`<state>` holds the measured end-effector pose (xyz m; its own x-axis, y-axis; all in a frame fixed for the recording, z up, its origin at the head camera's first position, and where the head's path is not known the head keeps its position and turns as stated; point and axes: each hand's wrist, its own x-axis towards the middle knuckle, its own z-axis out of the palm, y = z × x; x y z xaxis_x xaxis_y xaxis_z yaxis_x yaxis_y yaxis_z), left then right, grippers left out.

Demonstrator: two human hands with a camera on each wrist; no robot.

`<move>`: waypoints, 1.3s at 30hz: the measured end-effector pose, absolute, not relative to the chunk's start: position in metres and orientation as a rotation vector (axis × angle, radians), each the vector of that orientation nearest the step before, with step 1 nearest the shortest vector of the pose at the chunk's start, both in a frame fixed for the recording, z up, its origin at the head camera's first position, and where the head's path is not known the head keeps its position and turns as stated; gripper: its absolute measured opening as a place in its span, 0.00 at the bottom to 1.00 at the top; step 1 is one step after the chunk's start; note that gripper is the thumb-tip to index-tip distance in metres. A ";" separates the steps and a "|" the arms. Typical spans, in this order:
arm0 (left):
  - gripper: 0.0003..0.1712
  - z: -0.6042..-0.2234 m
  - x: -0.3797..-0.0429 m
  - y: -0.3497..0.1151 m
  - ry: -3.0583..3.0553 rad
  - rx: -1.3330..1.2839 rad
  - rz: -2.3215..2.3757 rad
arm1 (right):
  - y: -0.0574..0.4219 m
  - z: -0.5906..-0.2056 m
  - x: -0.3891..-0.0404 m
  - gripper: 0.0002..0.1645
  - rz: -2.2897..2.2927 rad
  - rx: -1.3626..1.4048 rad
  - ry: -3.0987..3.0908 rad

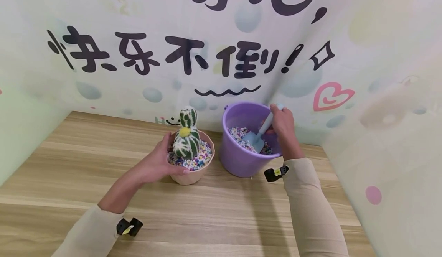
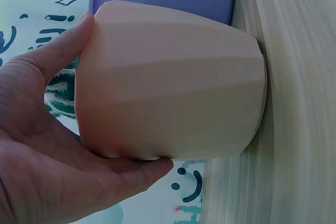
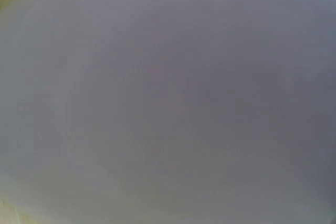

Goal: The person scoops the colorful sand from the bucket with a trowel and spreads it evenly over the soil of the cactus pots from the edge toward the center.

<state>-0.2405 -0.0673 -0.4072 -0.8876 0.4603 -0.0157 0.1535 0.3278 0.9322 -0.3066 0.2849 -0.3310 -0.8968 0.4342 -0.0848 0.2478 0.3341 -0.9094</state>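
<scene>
My left hand (image 1: 155,165) grips a pale pink faceted flower pot (image 1: 189,178) from the left, thumb at the front of the rim and fingers behind. In the pot stands a plush cactus (image 1: 188,148) with a yellow flower, ringed by colored pebbles (image 1: 203,154). The left wrist view shows the pot's wall (image 2: 168,82) between thumb and fingers. My right hand (image 1: 284,123) holds a light blue toy shovel (image 1: 266,126) by its handle. The shovel's blade rests among pebbles inside a purple bucket (image 1: 238,163). A blurred surface fills the right wrist view.
Both containers stand on a wooden table (image 1: 165,214), the bucket just right of the pot. Behind them rises a printed backdrop (image 1: 145,84) with black lettering. A pale side panel (image 1: 390,153) borders the table at the right.
</scene>
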 end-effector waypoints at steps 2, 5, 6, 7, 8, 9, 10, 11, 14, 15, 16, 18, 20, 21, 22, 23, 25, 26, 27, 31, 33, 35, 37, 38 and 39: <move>0.71 -0.407 -0.242 -0.068 2.305 0.559 1.581 | 0.284 -0.331 -0.306 0.25 1.663 -0.614 -2.399; 0.72 -0.407 -0.242 -0.069 2.295 0.561 1.577 | 0.283 -0.331 -0.307 0.23 1.750 -0.599 -2.367; 0.72 -0.407 -0.243 -0.069 2.292 0.560 1.577 | 0.282 -0.331 -0.307 0.22 1.768 -0.600 -2.360; 0.72 -0.407 -0.243 -0.069 2.291 0.561 1.579 | 0.282 -0.331 -0.307 0.23 1.782 -0.603 -2.356; 0.72 -0.408 -0.243 -0.069 2.289 0.564 1.581 | 0.283 -0.331 -0.307 0.23 1.787 -0.604 -2.356; 0.72 -0.408 -0.243 -0.069 2.288 0.567 1.583 | 0.283 -0.332 -0.308 0.23 1.787 -0.606 -2.357; 0.71 -0.408 -0.243 -0.069 2.286 0.572 1.589 | 0.283 -0.331 -0.307 0.24 1.791 -0.607 -2.356; 0.71 -0.408 -0.243 -0.069 2.284 0.575 1.592 | 0.283 -0.331 -0.307 0.25 1.792 -0.612 -2.358; 0.71 -0.408 -0.243 -0.069 2.280 0.580 1.599 | 0.283 -0.329 -0.306 0.28 1.787 -0.634 -2.367; 0.71 -0.409 -0.243 -0.069 2.280 0.581 1.599 | 0.283 -0.329 -0.306 0.28 1.785 -0.645 -2.370; 0.71 -0.409 -0.244 -0.069 2.279 0.581 1.600 | 0.283 -0.328 -0.305 0.29 1.785 -0.655 -2.373; 0.71 -0.409 -0.244 -0.069 2.284 0.579 1.597 | 0.284 -0.328 -0.305 0.30 1.793 -0.673 -2.370; 0.70 -0.409 -0.244 -0.069 2.285 0.585 1.599 | 0.284 -0.328 -0.305 0.31 1.828 -0.662 -2.351; 0.69 -0.410 -0.244 -0.069 2.286 0.588 1.599 | 0.285 -0.328 -0.305 0.31 1.850 -0.653 -2.338; 0.69 -0.410 -0.244 -0.069 2.287 0.593 1.598 | 0.285 -0.329 -0.305 0.32 1.873 -0.641 -2.322; 0.69 -0.410 -0.245 -0.069 2.287 0.596 1.597 | 0.286 -0.329 -0.305 0.32 1.894 -0.631 -2.306; 0.68 -0.411 -0.245 -0.070 2.286 0.607 1.593 | 0.286 -0.330 -0.305 0.32 1.925 -0.608 -2.287; 0.68 -0.411 -0.245 -0.071 2.283 0.610 1.591 | 0.286 -0.330 -0.305 0.32 1.934 -0.605 -2.277; 0.68 -0.411 -0.246 -0.071 2.281 0.617 1.590 | 0.285 -0.331 -0.305 0.32 1.940 -0.606 -2.271; 0.65 -0.411 -0.247 -0.073 2.269 0.639 1.591 | 0.284 -0.331 -0.304 0.31 1.975 -0.622 -2.232; 0.64 -0.411 -0.248 -0.074 2.271 0.650 1.588 | 0.284 -0.331 -0.304 0.31 1.993 -0.635 -2.212; 0.63 -0.411 -0.249 -0.074 2.267 0.660 1.591 | 0.285 -0.330 -0.304 0.31 2.011 -0.646 -2.192; 0.63 -0.412 -0.250 -0.075 2.270 0.669 1.588 | 0.286 -0.330 -0.305 0.31 2.013 -0.660 -2.178; 0.64 -0.412 -0.250 -0.075 2.269 0.674 1.587 | 0.287 -0.329 -0.305 0.31 2.015 -0.666 -2.170; 0.64 -0.412 -0.251 -0.074 2.265 0.675 1.589 | 0.287 -0.329 -0.305 0.31 2.019 -0.669 -2.162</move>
<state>-0.2509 -0.0745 -0.4116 -0.8471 0.5307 0.0284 0.2073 0.2807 0.9372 -0.3049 0.2874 -0.3292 -0.8970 0.3858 -0.2157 0.2415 0.0189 -0.9702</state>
